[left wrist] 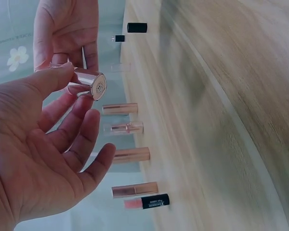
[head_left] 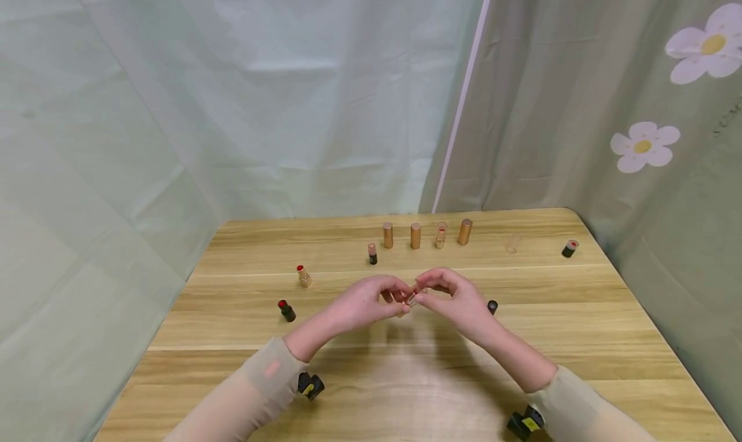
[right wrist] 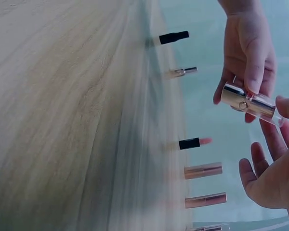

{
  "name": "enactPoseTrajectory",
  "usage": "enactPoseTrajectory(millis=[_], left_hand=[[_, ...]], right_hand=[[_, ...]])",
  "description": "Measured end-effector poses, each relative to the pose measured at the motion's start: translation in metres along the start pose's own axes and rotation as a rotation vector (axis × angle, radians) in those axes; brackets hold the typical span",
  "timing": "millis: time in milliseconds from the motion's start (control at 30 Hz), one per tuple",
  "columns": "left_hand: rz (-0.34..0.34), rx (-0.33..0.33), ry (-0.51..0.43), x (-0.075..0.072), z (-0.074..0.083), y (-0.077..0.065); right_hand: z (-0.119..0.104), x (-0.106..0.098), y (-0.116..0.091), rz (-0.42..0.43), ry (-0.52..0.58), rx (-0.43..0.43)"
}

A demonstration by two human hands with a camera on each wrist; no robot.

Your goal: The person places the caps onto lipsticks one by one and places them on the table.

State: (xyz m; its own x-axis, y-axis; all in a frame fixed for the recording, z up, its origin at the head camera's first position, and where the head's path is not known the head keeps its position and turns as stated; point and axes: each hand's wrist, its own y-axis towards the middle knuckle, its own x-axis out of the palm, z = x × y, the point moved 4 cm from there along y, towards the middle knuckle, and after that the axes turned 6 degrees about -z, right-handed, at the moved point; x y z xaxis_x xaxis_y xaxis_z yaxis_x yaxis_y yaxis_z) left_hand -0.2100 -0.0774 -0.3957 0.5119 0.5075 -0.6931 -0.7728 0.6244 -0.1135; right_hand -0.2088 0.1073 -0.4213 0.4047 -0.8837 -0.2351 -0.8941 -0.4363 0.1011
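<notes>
In front of me, both hands meet at a gold lipstick (right wrist: 235,98) with a clear cap (right wrist: 269,115) at its other end. My left hand (head_left: 377,303) pinches the gold base between thumb and fingers. With thumb and fingertips, my right hand (head_left: 458,303) holds the clear-cap end. Whether the cap is fully seated cannot be seen. Left of the hands stand an open gold lipstick (head_left: 304,276) with a red tip and an open black lipstick (head_left: 286,310), also red. A black cap (head_left: 492,307) stands beside the right wrist.
Along the back stand gold tubes (head_left: 415,236), a clear-capped gold lipstick (head_left: 440,237) and a pink lipstick (head_left: 372,254) with a black base. Farther right are a transparent cap (head_left: 513,243) and a black lipstick (head_left: 570,249). Curtains (head_left: 348,107) border the wooden table (head_left: 580,339).
</notes>
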Motion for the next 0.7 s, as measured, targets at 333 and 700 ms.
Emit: enactPoseTrajectory(millis=[333,700], left_hand=[[0.094,-0.057,0.077,-0.038,-0.015,-0.007],[0.256,-0.169,-0.021,-0.104,-0.056,-0.006]], right_hand=[[-0.001,-0.028,-0.005,0.017,-0.108,-0.034],[0.003,-0.091,-0.020,0.158,-0.311,0.011]])
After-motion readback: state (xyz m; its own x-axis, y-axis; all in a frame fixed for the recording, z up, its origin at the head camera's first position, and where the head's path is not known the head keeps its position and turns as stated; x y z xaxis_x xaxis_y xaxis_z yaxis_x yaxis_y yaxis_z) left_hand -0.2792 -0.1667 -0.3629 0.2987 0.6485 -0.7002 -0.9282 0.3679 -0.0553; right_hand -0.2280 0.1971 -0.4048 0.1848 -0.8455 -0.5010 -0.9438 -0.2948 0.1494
